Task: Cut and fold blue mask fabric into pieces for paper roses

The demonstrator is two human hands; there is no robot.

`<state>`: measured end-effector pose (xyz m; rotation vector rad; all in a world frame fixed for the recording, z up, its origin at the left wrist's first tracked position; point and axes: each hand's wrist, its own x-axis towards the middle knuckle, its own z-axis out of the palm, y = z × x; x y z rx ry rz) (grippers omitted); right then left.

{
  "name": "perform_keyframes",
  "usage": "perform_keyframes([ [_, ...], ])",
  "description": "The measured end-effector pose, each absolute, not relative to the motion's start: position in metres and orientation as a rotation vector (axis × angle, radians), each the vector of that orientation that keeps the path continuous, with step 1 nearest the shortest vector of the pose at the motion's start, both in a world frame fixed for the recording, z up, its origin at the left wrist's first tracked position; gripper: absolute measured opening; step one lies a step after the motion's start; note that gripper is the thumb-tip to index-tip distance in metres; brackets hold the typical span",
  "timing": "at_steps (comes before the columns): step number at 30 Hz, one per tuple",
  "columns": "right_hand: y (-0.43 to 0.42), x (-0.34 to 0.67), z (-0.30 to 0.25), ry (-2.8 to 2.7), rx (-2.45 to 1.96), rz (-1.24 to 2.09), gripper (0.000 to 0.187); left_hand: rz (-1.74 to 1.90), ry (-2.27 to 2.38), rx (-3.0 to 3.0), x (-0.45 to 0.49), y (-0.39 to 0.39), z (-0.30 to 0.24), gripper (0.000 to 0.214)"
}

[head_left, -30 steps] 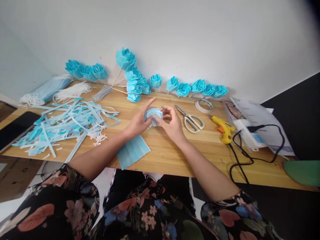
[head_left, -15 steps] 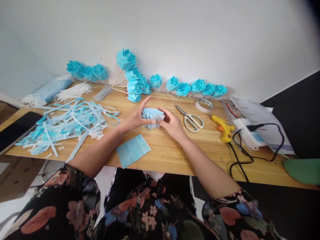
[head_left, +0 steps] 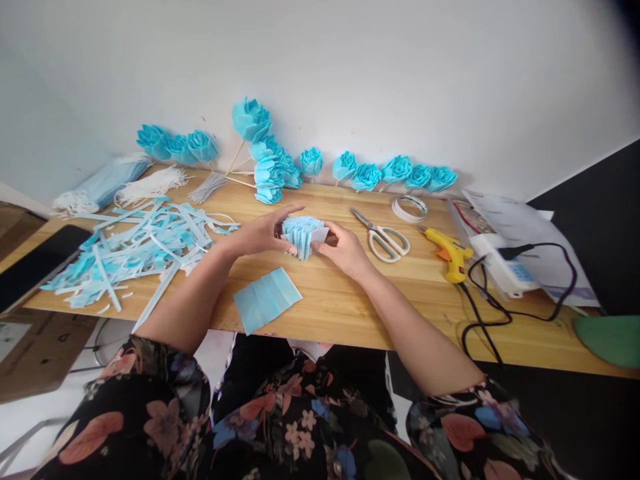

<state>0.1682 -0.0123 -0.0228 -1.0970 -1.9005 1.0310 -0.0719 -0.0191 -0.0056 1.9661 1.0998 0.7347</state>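
Between my hands, a stack of pale blue fabric sheets [head_left: 302,235] stands on edge over the table, its layers fanned a little. My left hand [head_left: 263,233] grips the stack's left side, thumb in front and fingers behind. On the right end, my right hand [head_left: 345,248] pinches the outer, whitish sheets between thumb and fingers. A single pleated blue sheet [head_left: 268,300] lies flat on the table nearer to me, apart from both hands. White-handled scissors [head_left: 383,237] rest to the right of my right hand.
Blue fabric flowers [head_left: 367,177] line the wall. Cut strips [head_left: 145,243], a phone [head_left: 43,263], wire stems [head_left: 207,187] and face masks [head_left: 107,180] lie left. Rightward are a tape roll [head_left: 409,208], a yellow glue gun [head_left: 450,255], a power strip [head_left: 510,267] and black cords.
My left hand has shifted slightly left, and its raised thumb and fingers have closed in around the stack. The right hand keeps its hold. The view has shifted slightly.
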Motion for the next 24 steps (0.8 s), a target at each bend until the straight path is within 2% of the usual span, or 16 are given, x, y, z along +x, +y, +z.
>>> perform_keyframes([
  [9, -0.012, 0.168, -0.023, -1.871, -1.057, 1.069, 0.052, 0.669, 1.033, 2.036, -0.08, -0.023, 0.009, 0.072],
  [13, -0.013, 0.168, -0.021, -1.894, -1.075, 1.07, 0.046, 0.702, 1.086, 1.912, -0.077, -0.021, 0.006, 0.069],
  [18, -0.012, 0.166, -0.023, -1.927, -1.049, 1.081, 0.036, 0.775, 1.01, 1.712, -0.072, -0.019, 0.002, 0.044],
  [24, -0.013, 0.166, -0.025, -1.962, -1.05, 1.069, 0.032, 0.801, 0.985, 1.614, -0.063, -0.019, -0.003, 0.035],
])
